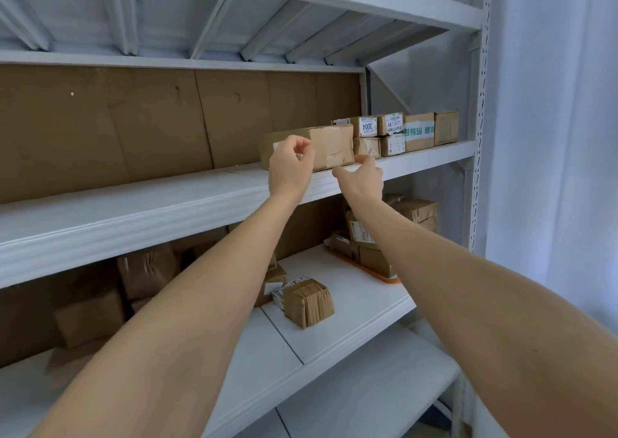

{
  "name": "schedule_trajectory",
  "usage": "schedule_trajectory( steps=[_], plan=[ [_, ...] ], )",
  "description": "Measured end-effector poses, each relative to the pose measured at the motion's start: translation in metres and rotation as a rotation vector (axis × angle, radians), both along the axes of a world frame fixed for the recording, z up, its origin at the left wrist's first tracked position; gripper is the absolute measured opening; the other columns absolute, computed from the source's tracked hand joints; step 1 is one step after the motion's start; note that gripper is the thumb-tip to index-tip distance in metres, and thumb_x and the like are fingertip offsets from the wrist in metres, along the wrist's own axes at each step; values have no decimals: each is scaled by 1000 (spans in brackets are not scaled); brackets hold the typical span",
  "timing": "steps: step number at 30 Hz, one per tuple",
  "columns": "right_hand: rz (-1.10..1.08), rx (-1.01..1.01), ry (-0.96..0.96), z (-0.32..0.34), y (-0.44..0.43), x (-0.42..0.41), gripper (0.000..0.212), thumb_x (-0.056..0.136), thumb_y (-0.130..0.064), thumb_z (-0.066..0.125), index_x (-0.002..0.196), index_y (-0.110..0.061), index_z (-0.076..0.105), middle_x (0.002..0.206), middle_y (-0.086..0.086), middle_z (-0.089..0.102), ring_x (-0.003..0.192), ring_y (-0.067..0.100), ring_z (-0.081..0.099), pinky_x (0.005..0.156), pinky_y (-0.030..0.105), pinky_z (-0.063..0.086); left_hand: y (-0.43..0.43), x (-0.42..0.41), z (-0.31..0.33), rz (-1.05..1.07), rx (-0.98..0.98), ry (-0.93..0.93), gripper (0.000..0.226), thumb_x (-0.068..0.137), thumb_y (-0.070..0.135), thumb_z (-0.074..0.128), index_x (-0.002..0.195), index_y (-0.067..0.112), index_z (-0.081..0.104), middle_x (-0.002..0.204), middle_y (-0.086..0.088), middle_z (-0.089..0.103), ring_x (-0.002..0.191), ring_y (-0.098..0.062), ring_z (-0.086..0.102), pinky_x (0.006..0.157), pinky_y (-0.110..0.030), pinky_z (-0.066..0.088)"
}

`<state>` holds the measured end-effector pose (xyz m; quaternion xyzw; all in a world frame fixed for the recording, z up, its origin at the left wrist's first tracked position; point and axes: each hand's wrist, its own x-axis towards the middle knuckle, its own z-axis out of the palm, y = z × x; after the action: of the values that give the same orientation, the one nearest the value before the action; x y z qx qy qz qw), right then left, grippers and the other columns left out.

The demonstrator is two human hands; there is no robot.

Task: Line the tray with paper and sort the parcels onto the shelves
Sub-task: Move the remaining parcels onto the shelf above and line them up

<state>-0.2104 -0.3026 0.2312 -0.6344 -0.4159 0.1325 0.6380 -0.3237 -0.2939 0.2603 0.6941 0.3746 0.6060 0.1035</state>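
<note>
A long brown parcel (329, 146) lies on the upper white shelf (133, 213), to the left of a row of smaller labelled parcels (401, 133). My left hand (291, 166) hovers in front of the long parcel's left half with its fingers curled in and nothing held. My right hand (363, 178) is at the shelf edge just below the parcel's right corner, thumb out and fingers loosely bent, gripping nothing. On the shelf below, an orange tray (388, 278) holds several brown parcels (374, 257); no paper lining shows.
A tape-wrapped cube parcel (309, 302) sits in the middle of the lower shelf (351, 334). More brown parcels (147, 270) are piled at its back left. Brown cardboard (100, 129) backs the upper shelf. A white upright post (478, 136) and a curtain (551, 136) stand on the right.
</note>
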Motion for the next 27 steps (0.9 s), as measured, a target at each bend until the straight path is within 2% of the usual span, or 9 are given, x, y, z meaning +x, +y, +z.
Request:
schedule_trajectory(
  steps=[4,6,11,15,17,21,24,27],
  plan=[
    [-4,-71,-5,-29,-12,-1,52,87,-29,64,134,-19,42,138,10,41,121,29,46,93,38,48,-13,-2,-36,-82,-106,73,19,95,28,49,90,16,63,89,1,63,87,-20,61,75,-32,53],
    [18,-107,1,-45,-15,-3,53,87,-30,65,134,-19,43,138,10,42,122,29,46,95,40,48,-15,-7,-54,-97,-186,105,20,95,29,49,85,20,63,84,5,63,84,-20,62,74,-33,52],
    [127,-224,4,-83,-18,-15,57,85,-34,68,135,-21,43,138,11,42,122,31,45,99,45,47,-10,-24,-98,-45,-495,288,16,93,28,55,104,20,63,107,1,62,100,-18,57,90,-37,50],
    [193,-303,4,-106,-18,-27,59,84,-34,69,136,-23,42,139,11,41,122,31,45,100,47,46,-14,-39,-131,16,-645,288,4,92,22,56,93,24,60,96,4,58,92,-17,54,80,-31,49],
    [212,-326,22,-117,-18,-32,59,85,-34,69,136,-24,42,139,10,41,123,31,45,101,47,46,-14,-46,-145,36,-697,306,6,91,20,56,93,20,62,91,6,58,92,-17,55,78,-29,46],
    [242,-390,27,-136,-17,-41,59,85,-34,67,137,-23,41,139,10,41,123,30,45,101,45,47,-15,-65,-169,96,-769,329,23,92,24,58,111,14,65,117,-2,61,109,-23,57,88,-32,48],
    [262,-427,36,-149,-13,-46,60,86,-35,67,138,-21,40,139,10,41,122,29,45,101,46,47,-11,-79,-183,116,-810,330,20,90,25,60,108,15,64,120,-3,61,109,-24,57,85,-30,46],
    [277,-464,48,-162,-4,-56,60,86,-33,66,139,-22,40,138,10,41,121,28,46,100,45,47,-7,-91,-194,121,-862,341,27,90,21,60,116,13,62,119,-5,59,113,-28,55,92,-34,46]
  ],
)
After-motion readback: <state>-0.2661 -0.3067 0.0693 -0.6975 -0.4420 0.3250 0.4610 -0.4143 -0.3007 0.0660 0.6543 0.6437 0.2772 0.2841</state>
